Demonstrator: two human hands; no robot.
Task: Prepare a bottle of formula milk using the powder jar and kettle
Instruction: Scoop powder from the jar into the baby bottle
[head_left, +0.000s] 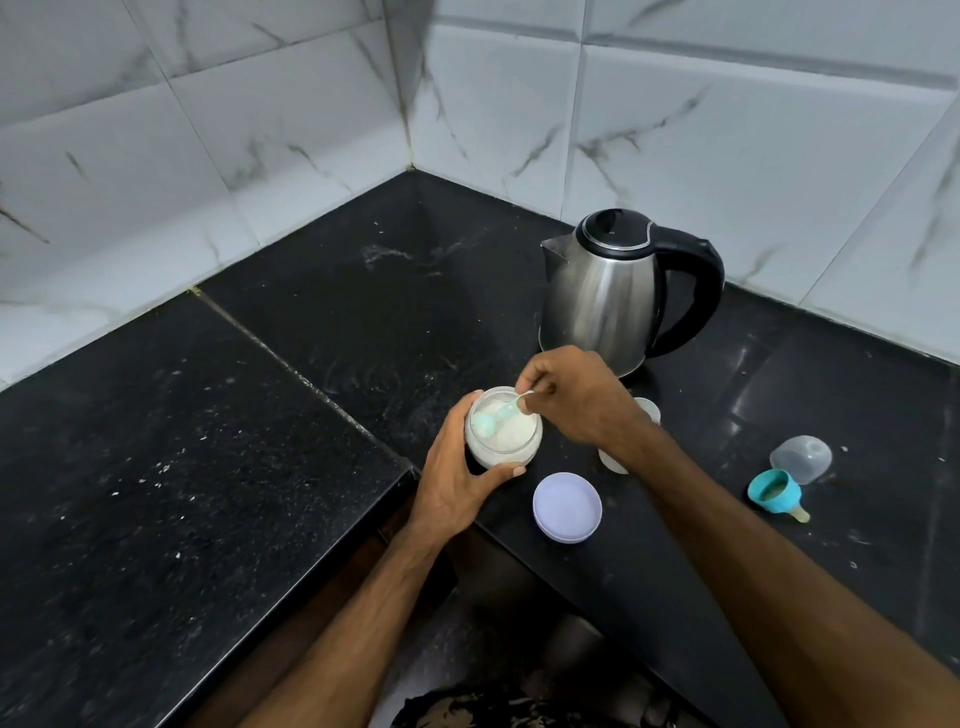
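Now, step: scooping powder, bottle not yet filled.
Jar (503, 434): open, round, clear, part full of white powder; sits at counter (208, 467) corner edge, near front.
Left hand (457, 478): wrapped round jar side, thumb along near base, fingers curled on far wall; steadies it.
Right hand (576, 400): pinching scoop (493, 415) handle tip between thumb and forefinger, other fingers curled in.
Scoop: pale green, bowl down on powder, handle slanting up right to fingers.
Bottle (618, 457): mostly hidden behind right wrist, just right of jar; seems open, level inside not readable.
Lid (567, 507): lilac, flat on counter just in front of jar, apart from it.
Teat ring (774, 492): teal collar with teat, lying on side, well right.
Cap (801, 459): clear dome, tipped, touching teat ring.
Kettle (613, 291): steel, black handle to right, lid shut, behind hands, spout facing left.
Jar handling: likely light, smooth wall, probably slippery; material unclear, could break if glass; close to edge, so grip low round belly, no pushing outward.
Scoop handling: thin stiff plastic, very light; pinch at handle end fine, keep bowl level or powder spills.
Kettle handling: heaviest item if full, maybe hot; take by black handle only, never steel body.
Bottle handling: light, tips easily when empty; hold body while pouring.
Risk: powder spill between jar and bottle.
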